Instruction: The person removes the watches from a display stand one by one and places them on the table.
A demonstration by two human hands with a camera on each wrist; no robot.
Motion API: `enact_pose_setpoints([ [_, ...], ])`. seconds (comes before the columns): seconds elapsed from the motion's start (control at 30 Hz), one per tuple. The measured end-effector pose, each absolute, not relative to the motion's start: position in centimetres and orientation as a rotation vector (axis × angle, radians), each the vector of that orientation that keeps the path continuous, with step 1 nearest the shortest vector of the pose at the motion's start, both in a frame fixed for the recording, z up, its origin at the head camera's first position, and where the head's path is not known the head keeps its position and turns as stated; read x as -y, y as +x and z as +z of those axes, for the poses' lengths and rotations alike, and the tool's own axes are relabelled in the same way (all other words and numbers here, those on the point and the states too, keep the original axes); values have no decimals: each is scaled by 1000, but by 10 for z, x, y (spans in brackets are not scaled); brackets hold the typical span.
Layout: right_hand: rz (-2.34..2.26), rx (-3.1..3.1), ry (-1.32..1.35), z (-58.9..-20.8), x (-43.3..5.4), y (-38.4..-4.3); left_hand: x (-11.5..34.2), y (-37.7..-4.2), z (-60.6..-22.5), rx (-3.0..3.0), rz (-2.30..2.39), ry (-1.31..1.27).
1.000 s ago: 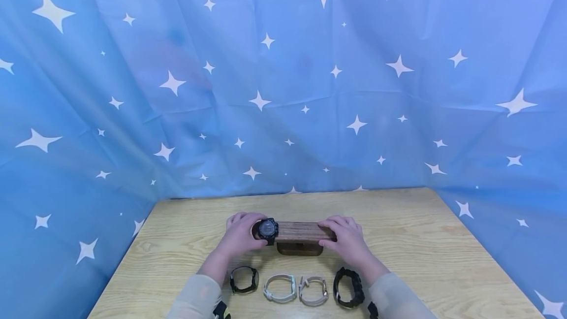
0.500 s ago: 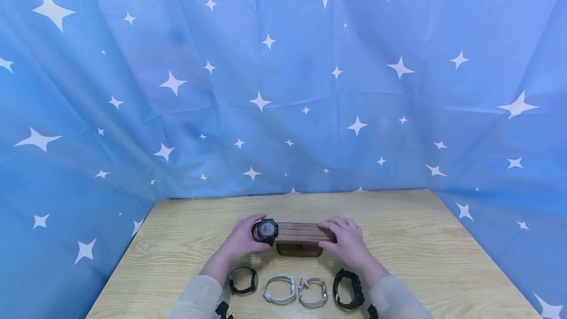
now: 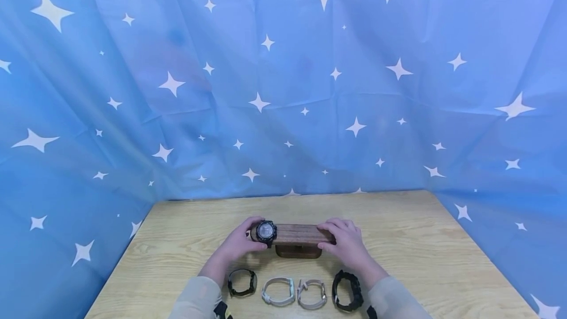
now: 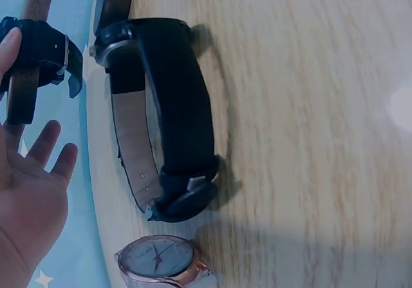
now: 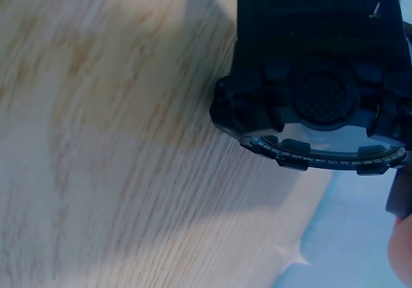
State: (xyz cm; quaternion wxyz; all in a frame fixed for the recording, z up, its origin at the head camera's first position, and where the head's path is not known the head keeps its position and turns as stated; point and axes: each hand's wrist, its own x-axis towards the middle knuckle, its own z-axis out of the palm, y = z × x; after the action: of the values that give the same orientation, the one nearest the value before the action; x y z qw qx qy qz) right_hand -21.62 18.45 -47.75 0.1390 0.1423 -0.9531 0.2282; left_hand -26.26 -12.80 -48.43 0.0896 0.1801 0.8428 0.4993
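A wooden watch stand (image 3: 298, 234) with a horizontal bar stands in mid-table. Near the bar's left end sits a black wristwatch (image 3: 266, 231), its round face turned toward me. My left hand (image 3: 236, 245) pinches this watch, thumb at its lower edge and a finger at its upper edge. In the left wrist view the other fingers of the left hand (image 4: 35, 198) spread out below the bar end. The right end of the bar is gripped by my right hand (image 3: 347, 244), thumb in front and fingers over the top. Only a fingertip (image 5: 402, 252) of it shows in the right wrist view.
In front of the stand several watches lie in a row: a dark thin one (image 3: 241, 282), a white and light-blue one (image 3: 278, 291), a pale one (image 3: 312, 294) and a chunky black one (image 3: 347, 291). A blue star-patterned cloth (image 3: 283, 87) hangs behind the wooden table (image 3: 421, 240).
My left hand has shifted a little around the watch, and its back fingers no longer show above it. The watch face now looks brighter. My right hand keeps its grip on the bar.
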Motion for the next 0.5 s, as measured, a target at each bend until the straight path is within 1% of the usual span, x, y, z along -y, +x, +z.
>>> enact_pose_setpoints([
  [0.27,665,2750,404,-479,-184,-216,134,-261,-481,-2474,1537,523],
  [0.5,654,2754,403,-480,-185,-216,141,-263,-485,-2503,1527,503],
])
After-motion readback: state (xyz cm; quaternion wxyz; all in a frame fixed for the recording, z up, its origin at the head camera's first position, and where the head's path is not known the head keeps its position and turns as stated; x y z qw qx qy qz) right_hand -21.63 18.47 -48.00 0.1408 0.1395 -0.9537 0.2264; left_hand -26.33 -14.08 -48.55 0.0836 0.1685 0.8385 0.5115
